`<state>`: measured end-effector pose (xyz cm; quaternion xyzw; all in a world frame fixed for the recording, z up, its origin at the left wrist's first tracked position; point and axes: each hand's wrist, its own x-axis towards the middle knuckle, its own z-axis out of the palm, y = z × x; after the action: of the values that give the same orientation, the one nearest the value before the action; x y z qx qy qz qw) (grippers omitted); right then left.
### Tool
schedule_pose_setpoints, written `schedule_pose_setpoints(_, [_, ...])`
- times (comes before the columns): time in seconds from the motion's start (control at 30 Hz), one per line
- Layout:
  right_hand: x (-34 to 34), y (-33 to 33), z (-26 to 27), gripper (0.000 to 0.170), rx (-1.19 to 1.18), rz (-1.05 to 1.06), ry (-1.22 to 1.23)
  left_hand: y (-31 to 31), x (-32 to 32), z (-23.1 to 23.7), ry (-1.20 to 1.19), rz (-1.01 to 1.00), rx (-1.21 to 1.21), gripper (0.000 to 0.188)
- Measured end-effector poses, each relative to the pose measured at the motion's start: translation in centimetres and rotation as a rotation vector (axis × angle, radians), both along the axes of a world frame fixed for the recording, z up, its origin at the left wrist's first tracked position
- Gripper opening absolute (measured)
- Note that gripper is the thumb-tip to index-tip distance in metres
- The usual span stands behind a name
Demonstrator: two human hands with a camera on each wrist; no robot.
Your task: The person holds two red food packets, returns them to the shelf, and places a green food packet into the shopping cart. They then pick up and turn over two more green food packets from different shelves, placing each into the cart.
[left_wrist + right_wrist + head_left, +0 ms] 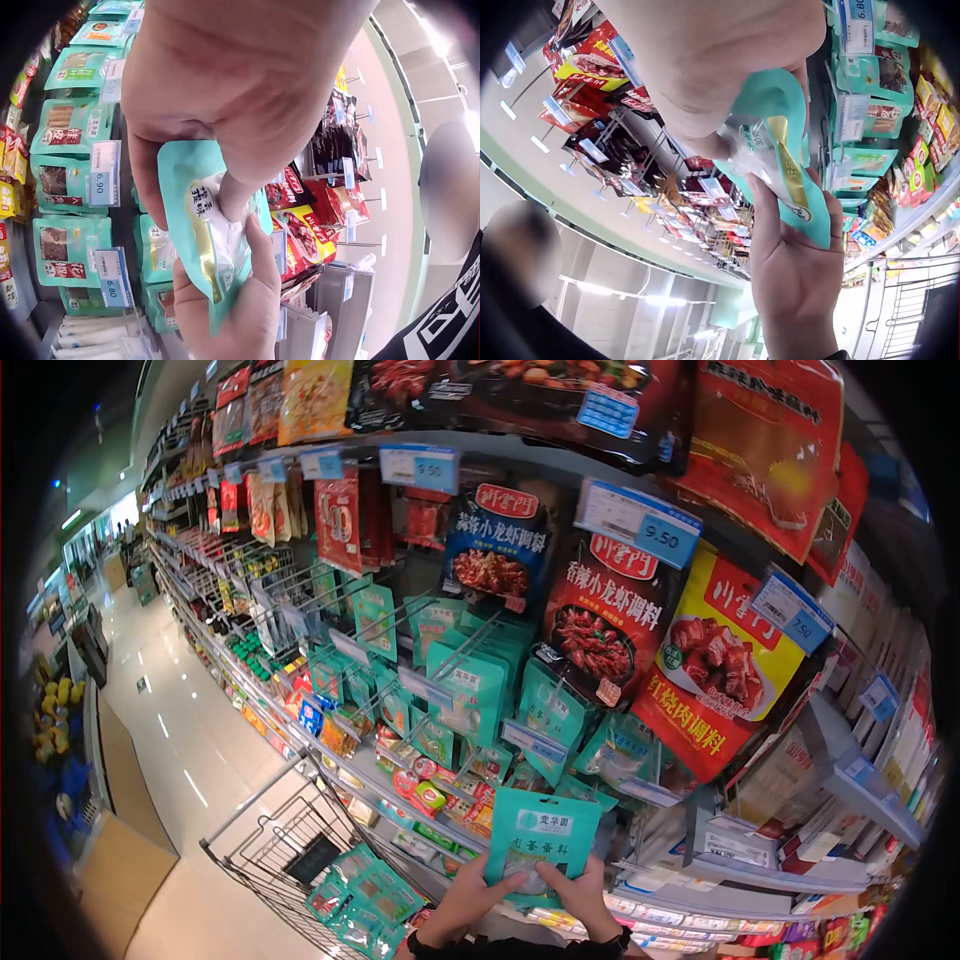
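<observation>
A teal seasoning packet [545, 822] with dark lettering and a clear window is held upright in front of the shelves by both hands. My left hand [472, 895] grips its lower left edge, and my right hand [582, 895] its lower right, both thumbs on the front. The left wrist view shows the packet [191, 217] bowed between the left hand [232, 82] above and the right hand [232, 315] below. In the right wrist view, a gold band runs along the packet [784, 161]; fingers cover part of it.
Similar teal packets [465, 690] hang on hooks just beyond the hands. Larger red and yellow seasoning pouches [710, 660] hang to the right under price tags [640, 525]. A wire shopping cart [265, 840] holding several teal packets [365, 900] stands at lower left, beside the aisle floor [190, 710].
</observation>
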<state>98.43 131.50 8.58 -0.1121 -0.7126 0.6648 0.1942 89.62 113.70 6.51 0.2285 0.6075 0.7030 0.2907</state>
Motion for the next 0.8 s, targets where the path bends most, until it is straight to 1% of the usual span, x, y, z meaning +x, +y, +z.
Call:
schedule_pose_setpoints(0.03, [-0.5, 0.6, 0.1, 0.028, 0.068, -0.034, 0.012, 0.6, -0.4, 0.4, 0.009, 0.030, -0.008, 0.055])
schedule_pose_setpoints(0.07, [-1.1, 1.1, 0.3, 0.028, 0.049, -0.039, 0.026, 1.3, -0.7, 1.0, 0.023, 0.026, -0.026, 0.055])
schedule_pose_setpoints(0.13, [-2.4, 2.1, 0.9, 0.025, 0.059, -0.048, 0.019, 2.9, -1.5, 2.4, 0.339, 0.314, -0.147, 0.061])
schedule_pose_setpoints(0.17, [-3.1, 2.6, 0.8, 0.024, 0.056, -0.076, 0.072, 3.5, -1.9, 3.3, 0.359, 0.302, -0.158, 0.061])
schedule_pose_setpoints(0.2, [-4.0, 3.0, 0.7, 0.024, 0.044, -0.090, 0.087, 4.1, -2.1, 4.2, 0.491, 0.391, -0.137, 0.063])
schedule_pose_setpoints(0.23, [-4.7, 3.4, 0.4, 0.025, 0.087, -0.110, 0.140, 4.8, -2.5, 4.9, 0.621, 0.477, -0.113, 0.065])
schedule_pose_setpoints(0.27, [-5.1, 3.8, 0.3, 0.027, 0.131, -0.130, 0.189, 5.4, -3.0, 5.5, 0.634, 0.460, -0.121, 0.065])
schedule_pose_setpoints(0.3, [-5.3, 4.2, 0.7, 0.027, 0.117, -0.142, 0.195, 5.9, -3.6, 6.1, 0.768, 0.387, -0.156, 0.068])
schedule_pose_setpoints(0.33, [-5.5, 4.6, 1.2, 0.028, 0.245, -0.128, 0.177, 6.3, -4.0, 6.4, 0.899, 0.314, -0.192, 0.071])
schedule_pose_setpoints(0.37, [-5.7, 4.9, 1.5, 0.030, 0.373, -0.109, 0.157, 6.9, -4.2, 6.5, 0.906, 0.306, -0.203, 0.071])
schedule_pose_setpoints(0.4, [-6.3, 5.3, 1.3, 0.030, 0.358, -0.112, 0.158, 7.6, -4.3, 6.2, 0.979, 0.348, -0.252, 0.074])
schedule_pose_setpoints(0.43, [-6.9, 5.8, 0.8, 0.031, 0.444, -0.103, 0.243, 8.2, -4.4, 6.0, 1.051, 0.390, -0.304, 0.078])
schedule_pose_setpoints(0.47, [-7.4, 6.0, 0.4, 0.032, 0.530, -0.093, 0.327, 8.6, -4.3, 5.8, 1.053, 0.383, -0.320, 0.078])
schedule_pose_setpoints(0.5, [-7.7, 6.1, 0.5, 0.032, 0.514, -0.094, 0.325, 9.0, -4.2, 5.6, 1.074, 0.410, -0.314, 0.078])
schedule_pose_setpoints(0.57, [-8.1, 6.2, 1.1, 0.033, 0.509, -0.012, 0.319, 9.4, -4.3, 5.0, 1.099, 0.434, -0.317, 0.079])
schedule_pose_setpoints(0.6, [-8.1, 6.1, 1.3, 0.033, 0.500, -0.011, 0.321, 9.5, -4.3, 4.6, 1.098, 0.461, -0.289, 0.079])
schedule_pose_setpoints(0.67, [-8.4, 5.7, 1.6, 0.038, 0.440, 0.055, 0.250, 9.7, -4.5, 4.0, 1.098, 0.491, -0.271, 0.079])
schedule_pose_setpoints(0.73, [-9.3, 5.7, 0.8, 0.039, 0.380, 0.092, 0.266, 9.9, -4.6, 3.9, 1.112, 0.579, -0.281, 0.075])
schedule_pose_setpoints(0.8, [-10.0, 5.7, 0.6, 0.040, 0.324, 0.131, 0.285, 10.0, -4.9, 3.7, 1.135, 0.587, -0.318, 0.075])
